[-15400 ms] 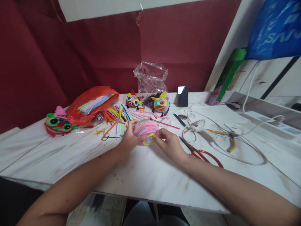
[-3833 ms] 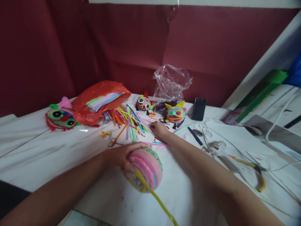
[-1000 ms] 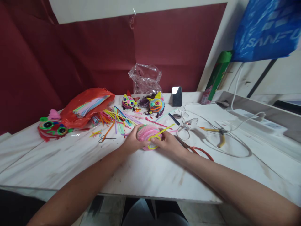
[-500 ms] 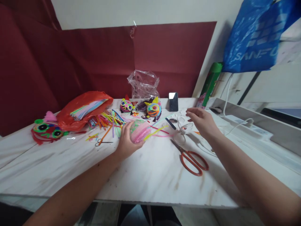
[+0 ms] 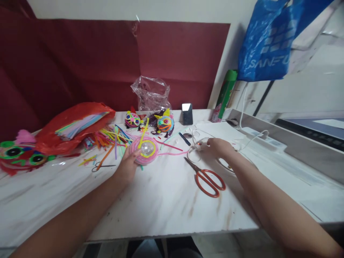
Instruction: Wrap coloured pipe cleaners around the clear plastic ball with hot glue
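My left hand (image 5: 128,164) grips a clear ball wrapped in pink pipe cleaners (image 5: 145,150), its bare clear end turned toward me. A yellow pipe cleaner (image 5: 143,132) sticks up from the ball. My right hand (image 5: 218,147) is closed over a white glue gun (image 5: 200,144) lying on the white table (image 5: 166,200); a small red light shows at the gun's body. Red-handled scissors (image 5: 206,175) lie between my two arms.
Loose coloured pipe cleaners (image 5: 113,138) and a red bag of them (image 5: 72,123) lie at the left. Finished decorated balls (image 5: 164,123), a clear plastic bag (image 5: 151,94), a phone (image 5: 187,113), small scissors (image 5: 100,166), white cables (image 5: 249,138) and a blue bag (image 5: 264,43) surround the work area.
My right hand left the ball, reached right and came down on the glue gun. My left hand turned the ball so its clear end faces me. The view shifted right.
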The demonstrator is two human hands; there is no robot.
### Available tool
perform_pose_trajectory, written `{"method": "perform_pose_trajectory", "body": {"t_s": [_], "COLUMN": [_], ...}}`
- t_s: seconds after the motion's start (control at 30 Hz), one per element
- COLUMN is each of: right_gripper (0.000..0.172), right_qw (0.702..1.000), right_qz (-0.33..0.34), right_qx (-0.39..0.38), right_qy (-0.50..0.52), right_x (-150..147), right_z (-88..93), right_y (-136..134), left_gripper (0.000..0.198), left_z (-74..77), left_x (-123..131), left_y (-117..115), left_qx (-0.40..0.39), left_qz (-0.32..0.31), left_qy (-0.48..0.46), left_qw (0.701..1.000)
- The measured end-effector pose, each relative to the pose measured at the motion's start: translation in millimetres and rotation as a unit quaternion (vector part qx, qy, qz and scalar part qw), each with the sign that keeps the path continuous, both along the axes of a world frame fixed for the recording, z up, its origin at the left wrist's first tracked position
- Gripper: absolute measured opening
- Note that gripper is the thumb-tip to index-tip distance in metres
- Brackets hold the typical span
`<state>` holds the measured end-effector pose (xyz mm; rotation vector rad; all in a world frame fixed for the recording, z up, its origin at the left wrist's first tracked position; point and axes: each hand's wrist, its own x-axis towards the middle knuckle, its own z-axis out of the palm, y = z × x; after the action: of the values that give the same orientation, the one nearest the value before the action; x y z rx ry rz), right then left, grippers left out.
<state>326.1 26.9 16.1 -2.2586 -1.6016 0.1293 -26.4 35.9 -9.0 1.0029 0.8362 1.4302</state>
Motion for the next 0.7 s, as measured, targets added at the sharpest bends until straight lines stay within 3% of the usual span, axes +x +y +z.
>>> {"method": "perform_pose_trajectory", "body": {"t_s": [0.17, 0.3, 0.47, 0.6, 0.7], "right_gripper": [0.046, 0.047, 0.043, 0.038, 0.032], "right_qw": [0.983, 0.974, 0.976, 0.983, 0.989], "right_qz": [0.024, 0.047, 0.04, 0.017, 0.015], "right_qx": [-0.105, -0.093, -0.097, -0.057, 0.033], "right_qy": [-0.147, -0.2, -0.193, -0.175, -0.142], "right_x": [-8, -5, -4, -11, -21], "right_z": [-7.4, -19.8, -25.3, -12.6, -1.3], "right_y": [-3, 2, 4, -2, -8], "left_gripper": [0.059, 0.064, 0.066, 0.07, 0.073], "left_z": [-2.4, -4.0, -4.0, -3.9, -4.3], "left_x": [1, 0, -1, -3, -2], "left_y": [-6, -8, -8, -7, -6], "left_qx": [0.025, 0.053, 0.061, 0.059, 0.052], "left_qz": [-0.019, -0.037, -0.039, -0.022, -0.007], "left_qy": [-0.002, -0.007, -0.018, -0.018, -0.01], "left_qw": [0.999, 0.998, 0.997, 0.998, 0.999]}}
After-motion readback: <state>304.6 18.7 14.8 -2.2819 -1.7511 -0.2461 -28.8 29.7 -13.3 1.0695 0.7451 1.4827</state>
